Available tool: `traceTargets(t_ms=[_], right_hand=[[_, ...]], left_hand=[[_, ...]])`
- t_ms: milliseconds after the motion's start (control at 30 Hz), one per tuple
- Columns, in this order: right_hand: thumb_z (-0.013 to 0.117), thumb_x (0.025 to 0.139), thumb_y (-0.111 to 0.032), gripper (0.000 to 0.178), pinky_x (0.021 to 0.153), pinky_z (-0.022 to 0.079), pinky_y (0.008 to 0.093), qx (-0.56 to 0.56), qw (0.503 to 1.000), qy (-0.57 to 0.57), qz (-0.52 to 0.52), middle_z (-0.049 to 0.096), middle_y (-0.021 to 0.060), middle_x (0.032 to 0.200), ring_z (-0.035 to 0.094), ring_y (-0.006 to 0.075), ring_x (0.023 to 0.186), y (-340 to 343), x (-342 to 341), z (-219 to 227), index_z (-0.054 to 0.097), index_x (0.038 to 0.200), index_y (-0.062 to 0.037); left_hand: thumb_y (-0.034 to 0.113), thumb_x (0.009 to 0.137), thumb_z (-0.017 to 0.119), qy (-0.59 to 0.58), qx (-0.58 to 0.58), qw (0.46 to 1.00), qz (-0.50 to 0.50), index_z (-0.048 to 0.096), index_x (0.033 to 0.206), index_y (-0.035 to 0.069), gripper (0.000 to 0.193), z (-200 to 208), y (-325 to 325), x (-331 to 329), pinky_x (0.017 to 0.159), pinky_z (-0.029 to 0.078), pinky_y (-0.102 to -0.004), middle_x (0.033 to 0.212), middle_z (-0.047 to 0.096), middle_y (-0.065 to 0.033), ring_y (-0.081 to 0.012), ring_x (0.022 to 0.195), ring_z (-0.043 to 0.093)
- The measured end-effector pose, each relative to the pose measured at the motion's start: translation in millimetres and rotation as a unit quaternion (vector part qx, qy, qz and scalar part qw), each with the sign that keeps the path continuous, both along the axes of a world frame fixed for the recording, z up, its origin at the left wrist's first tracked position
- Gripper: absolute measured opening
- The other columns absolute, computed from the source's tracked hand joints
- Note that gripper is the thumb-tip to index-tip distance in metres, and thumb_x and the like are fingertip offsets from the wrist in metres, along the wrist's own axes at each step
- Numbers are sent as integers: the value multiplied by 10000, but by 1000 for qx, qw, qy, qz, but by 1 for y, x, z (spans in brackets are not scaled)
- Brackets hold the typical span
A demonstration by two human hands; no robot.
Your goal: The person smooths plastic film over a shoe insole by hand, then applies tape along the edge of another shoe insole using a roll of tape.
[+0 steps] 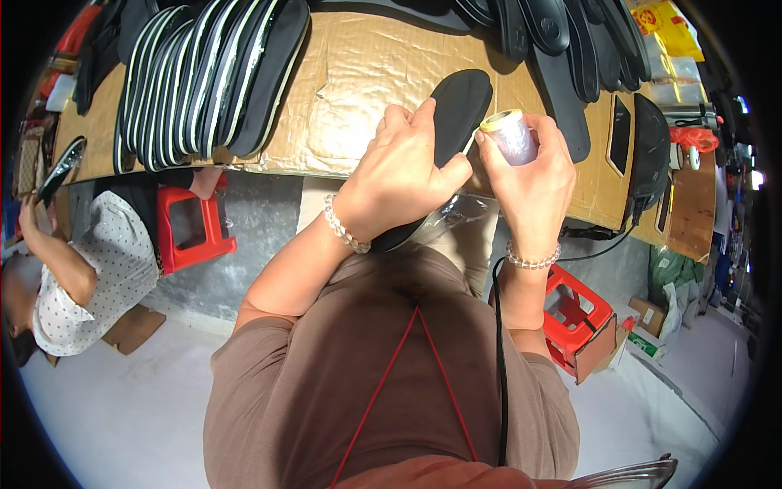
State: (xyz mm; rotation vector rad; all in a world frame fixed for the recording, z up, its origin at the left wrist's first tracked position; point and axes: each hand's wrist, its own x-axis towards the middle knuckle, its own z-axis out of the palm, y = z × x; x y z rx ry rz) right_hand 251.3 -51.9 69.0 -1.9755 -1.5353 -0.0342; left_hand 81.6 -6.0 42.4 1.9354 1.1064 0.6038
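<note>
My left hand (391,171) grips a black shoe sole (464,102) that slants across the front of the table, its near end showing below my wrist. The index finger and thumb lie along the sole's edge. Close on its right, my right hand (533,183) is closed around a small roll of see-through film (513,138) with a yellowish core end. The roll's rim is at the sole's right edge. A crinkled piece of film (456,210) shines below my left hand. Whether film joins roll and sole I cannot tell.
Black soles with pale edges (220,73) stand in a row on the cardboard-covered table (350,65). More black soles (562,57) pile up at the far right. Red stools (191,224) stand at both sides. Another person (102,253) handles a sole at left. A black cable (498,326) crosses my right forearm.
</note>
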Motion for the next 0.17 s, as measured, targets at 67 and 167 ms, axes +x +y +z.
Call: traceTargets(t_ms=[67, 167], right_hand=[[869, 745, -266, 439, 759, 551, 453, -15, 1000, 6, -7, 685, 184, 944, 692, 386, 851, 1, 1, 0, 664, 1042, -16], [866, 756, -273, 435, 777, 554, 461, -38, 999, 21, 11, 699, 195, 980, 695, 394, 866, 4, 5, -1, 665, 1057, -32]], left_hand=[[324, 887, 628, 8, -3, 1000, 2, 416, 1422, -205, 782, 1, 0, 0, 1033, 472, -443, 1128, 583, -404, -469, 1145, 561], [343, 886, 628, 25, -20, 999, -2, 413, 1432, -201, 800, 4, 3, -2, 1043, 467, -440, 1157, 581, -416, -468, 1171, 552]])
